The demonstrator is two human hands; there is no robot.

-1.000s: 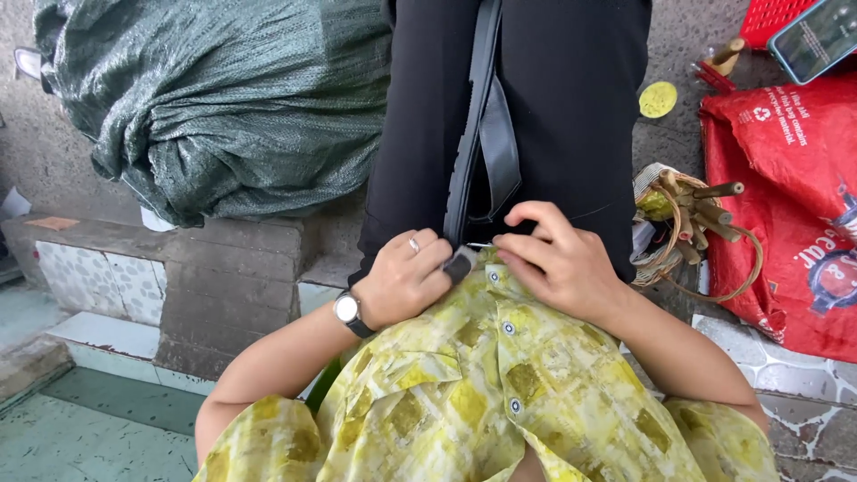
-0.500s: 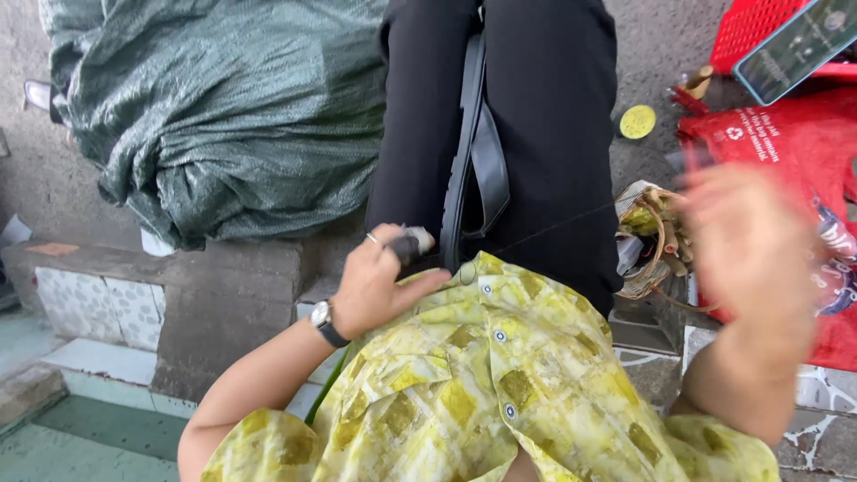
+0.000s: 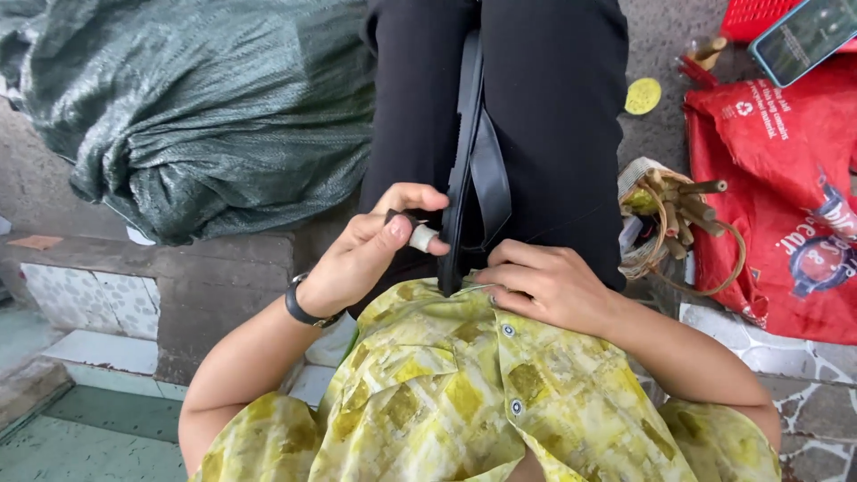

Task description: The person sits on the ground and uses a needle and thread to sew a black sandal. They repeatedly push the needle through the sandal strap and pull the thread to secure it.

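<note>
My left hand (image 3: 370,259) is raised over my lap and pinches a small white cylinder (image 3: 422,237) with a dark end between thumb and fingers. A black strap (image 3: 473,152) runs down my black trousers (image 3: 553,116) to the hem of my yellow-green shirt (image 3: 446,393). My right hand (image 3: 546,287) lies curled at that hem, right beside the strap's lower end. Its fingertips pinch a thin pale needle (image 3: 480,287) that is mostly hidden. A dark watch sits on my left wrist.
A big green woven sack (image 3: 196,107) lies on the stone ledge (image 3: 205,277) to the left. At right are a red bag (image 3: 786,178), a bundle of wooden sticks with cord (image 3: 680,207), a yellow lid (image 3: 643,95), a phone (image 3: 802,37) and a red basket (image 3: 759,13).
My right hand swung out and up to the right, trailing a thin thread, then came back down to the shirt hem by the strap. My left hand rose with the white cylinder.
</note>
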